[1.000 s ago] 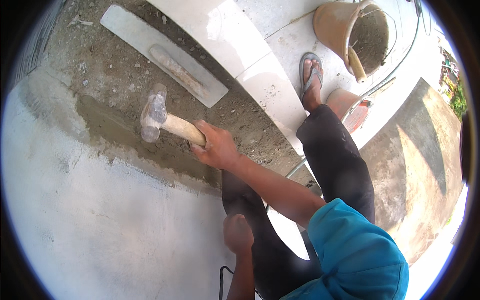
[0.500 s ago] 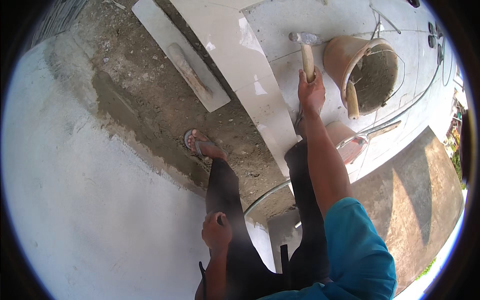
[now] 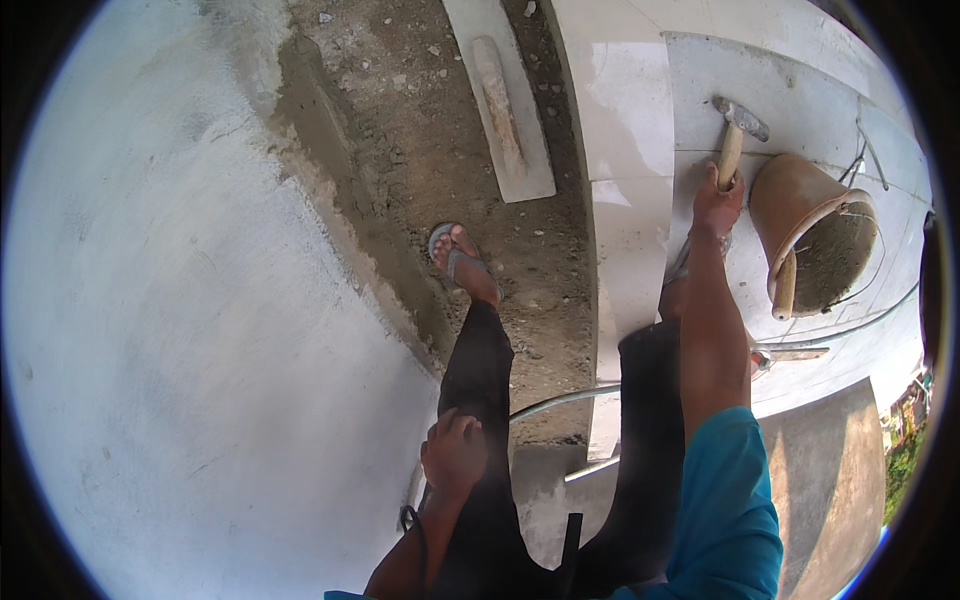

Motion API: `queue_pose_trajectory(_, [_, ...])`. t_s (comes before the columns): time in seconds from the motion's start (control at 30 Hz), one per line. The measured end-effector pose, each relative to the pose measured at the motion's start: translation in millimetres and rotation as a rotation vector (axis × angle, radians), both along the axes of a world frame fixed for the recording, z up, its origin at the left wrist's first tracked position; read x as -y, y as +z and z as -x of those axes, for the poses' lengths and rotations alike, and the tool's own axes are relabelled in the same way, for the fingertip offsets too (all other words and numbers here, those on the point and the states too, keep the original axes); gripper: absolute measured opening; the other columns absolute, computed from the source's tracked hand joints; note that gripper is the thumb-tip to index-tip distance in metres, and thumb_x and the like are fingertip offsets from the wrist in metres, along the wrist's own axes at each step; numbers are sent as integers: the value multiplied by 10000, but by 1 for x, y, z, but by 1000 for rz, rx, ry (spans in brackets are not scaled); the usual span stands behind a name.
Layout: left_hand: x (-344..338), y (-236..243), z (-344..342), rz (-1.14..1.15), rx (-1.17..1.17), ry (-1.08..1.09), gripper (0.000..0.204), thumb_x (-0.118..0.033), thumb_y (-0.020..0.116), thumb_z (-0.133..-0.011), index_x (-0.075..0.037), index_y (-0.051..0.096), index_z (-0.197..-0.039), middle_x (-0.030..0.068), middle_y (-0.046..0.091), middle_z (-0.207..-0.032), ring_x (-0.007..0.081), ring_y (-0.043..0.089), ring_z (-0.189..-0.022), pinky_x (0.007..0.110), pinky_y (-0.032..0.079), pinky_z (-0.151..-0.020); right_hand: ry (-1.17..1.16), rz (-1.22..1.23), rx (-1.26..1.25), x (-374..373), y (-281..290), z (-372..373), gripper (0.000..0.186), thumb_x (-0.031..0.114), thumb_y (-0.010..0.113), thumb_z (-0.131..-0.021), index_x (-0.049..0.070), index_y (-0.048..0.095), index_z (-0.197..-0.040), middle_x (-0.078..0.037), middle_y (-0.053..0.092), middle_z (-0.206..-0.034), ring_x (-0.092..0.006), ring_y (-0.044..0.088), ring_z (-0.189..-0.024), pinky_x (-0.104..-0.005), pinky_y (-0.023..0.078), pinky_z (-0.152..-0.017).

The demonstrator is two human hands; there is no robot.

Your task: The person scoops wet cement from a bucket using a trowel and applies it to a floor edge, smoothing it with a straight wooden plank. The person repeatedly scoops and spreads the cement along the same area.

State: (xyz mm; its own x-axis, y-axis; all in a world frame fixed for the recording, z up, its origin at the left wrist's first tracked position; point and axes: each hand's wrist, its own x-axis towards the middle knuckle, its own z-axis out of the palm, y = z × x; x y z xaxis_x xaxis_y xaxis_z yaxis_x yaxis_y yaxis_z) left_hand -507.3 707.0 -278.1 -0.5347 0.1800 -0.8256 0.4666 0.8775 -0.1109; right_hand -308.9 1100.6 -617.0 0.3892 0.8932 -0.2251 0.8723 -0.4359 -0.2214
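Head view: the hammer point(image 3: 733, 135) is held out over the pale tiles point(image 3: 630, 230) on the person's right, just beside the mortar bucket point(image 3: 800, 200). Its wooden handle is gripped tightly in the right hand point(image 3: 718, 205); whether the head is rested on the tiles cannot be told. The left hand point(image 3: 455, 450) is loosely curled at the left leg, and whether anything is held in it cannot be made out.

And the work? A band of damp mortar point(image 3: 362, 195) is laid along the foot of the white wall point(image 3: 200, 300), so that stretch can be judged done, at least roughly. The dirt strip point(image 3: 540, 280) alongside is left crumbly and stone-flecked, apparently unfinished.

On to textures: the hammer's metal head is scuffed and grey, its shaft smooth. A long, flat float point(image 3: 497, 100) is laid on the dirt, its worn grip uppermost. The bucket is tilted, brown and mud-caked inside, with a wooden handle point(image 3: 785, 285) propped at its rim. Farther down, a slim hose point(image 3: 565, 397) is curved between the legs.
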Motion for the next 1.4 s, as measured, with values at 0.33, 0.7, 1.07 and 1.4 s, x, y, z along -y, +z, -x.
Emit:
queue_pose_trajectory(0.33, [13,2,12,-69,-8,-17,124,-274,675,-872,-177,702,-946,53,683,-1187,285,655,-1053,442,512,-822,174,-194,-38,4,21,9,424,307,723,-909,61,633,-1242,-129,668,-1136,-281,651,-997,-391,518,-867])
queue_pose_trajectory(0.7, [8,8,40,-91,43,49,148,-261,697,-867,-152,721,-964,58,695,-1148,300,678,-980,442,534,-783,578,113,-171,95,19,318,661,381,683,-910,85,411,-1435,-262,450,-1378,-417,543,-1187,-513,492,-940])
queue_pose_trajectory(1.07, [28,-1,53,-169,46,124,145,-220,701,-874,-112,706,-970,77,713,-1012,314,682,-943,418,537,-818,387,403,-878,128,63,346,509,267,584,-892,32,493,-1334,-258,614,-1222,-429,596,-1155,-468,456,-995])
queue_pose_trajectory(1.4, [24,1,64,-89,140,133,176,-283,665,-902,-142,728,-987,71,687,-1184,303,678,-1014,440,546,-817,214,720,-1015,279,103,423,614,513,609,-964,53,571,-1369,-230,626,-1295,-338,604,-1224,-415,458,-1035])
